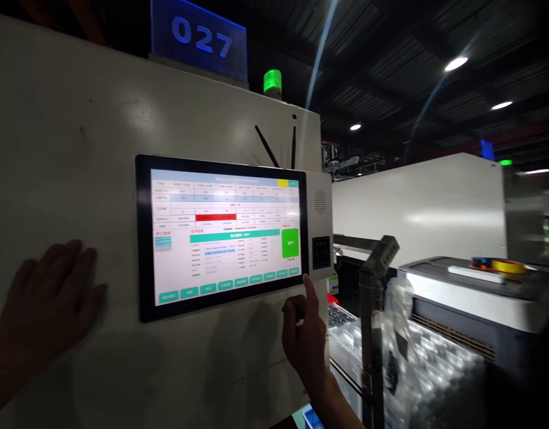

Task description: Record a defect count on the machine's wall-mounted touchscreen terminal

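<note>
The left hand (pixel 46 304) is laid flat and open on the white machine panel (pixel 77 149), left of the touchscreen (pixel 223 235); nothing is held. The right hand (pixel 303 333) is curled, its forefinger stretched up to the screen's lower right corner, nothing gripped. Beyond, a bag of clear plastic parts (pixel 417 357) is seen, and tape rolls (pixel 502 265) on a grey cabinet top. A green lamp (pixel 272 82) is lit above the panel's top edge.

Lit touchscreen (pixel 223 235) mounted upright on white cabinet (pixel 77 131).
</note>
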Tool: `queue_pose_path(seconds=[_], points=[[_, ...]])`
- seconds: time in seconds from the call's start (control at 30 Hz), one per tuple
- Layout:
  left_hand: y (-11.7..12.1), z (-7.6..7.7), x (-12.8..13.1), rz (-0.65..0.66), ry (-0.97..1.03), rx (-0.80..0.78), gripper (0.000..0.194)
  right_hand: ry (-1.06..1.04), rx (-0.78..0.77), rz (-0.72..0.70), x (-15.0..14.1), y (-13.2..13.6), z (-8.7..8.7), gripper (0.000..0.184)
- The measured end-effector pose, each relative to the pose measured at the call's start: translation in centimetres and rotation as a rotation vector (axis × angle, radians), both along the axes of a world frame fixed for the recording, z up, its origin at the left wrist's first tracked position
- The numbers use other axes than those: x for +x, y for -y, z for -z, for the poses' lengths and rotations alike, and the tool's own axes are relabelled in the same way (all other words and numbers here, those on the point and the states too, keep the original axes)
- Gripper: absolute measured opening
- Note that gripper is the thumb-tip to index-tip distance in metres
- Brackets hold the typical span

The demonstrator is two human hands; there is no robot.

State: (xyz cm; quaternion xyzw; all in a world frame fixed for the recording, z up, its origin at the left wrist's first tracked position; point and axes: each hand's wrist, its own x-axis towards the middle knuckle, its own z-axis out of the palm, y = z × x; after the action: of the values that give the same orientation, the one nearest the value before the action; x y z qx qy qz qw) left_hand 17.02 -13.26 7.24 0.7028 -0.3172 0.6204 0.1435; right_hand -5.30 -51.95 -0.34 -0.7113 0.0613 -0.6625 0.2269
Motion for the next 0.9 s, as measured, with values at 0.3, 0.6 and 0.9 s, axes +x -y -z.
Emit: queue_pose_path(seconds=[0.3,0.6,0.9], points=[[-0.2,0.1,0.3,-0.135,0.083,0.014,0.084,0.031,-0.198,-0.115,1.2,-2.2,-0.2,0.067],[0.0,0.1,0.0,-0.124,0.072,-0.001,0.082,0.040,-0.398,-0.289,1.6,-7.3,-1.1,0.070],[-0.1,0.0,0.0,-0.146,0.070,0.020,0.077,-0.353,-0.680,-0.316,3.0,-12.4,-0.9,0.067]])
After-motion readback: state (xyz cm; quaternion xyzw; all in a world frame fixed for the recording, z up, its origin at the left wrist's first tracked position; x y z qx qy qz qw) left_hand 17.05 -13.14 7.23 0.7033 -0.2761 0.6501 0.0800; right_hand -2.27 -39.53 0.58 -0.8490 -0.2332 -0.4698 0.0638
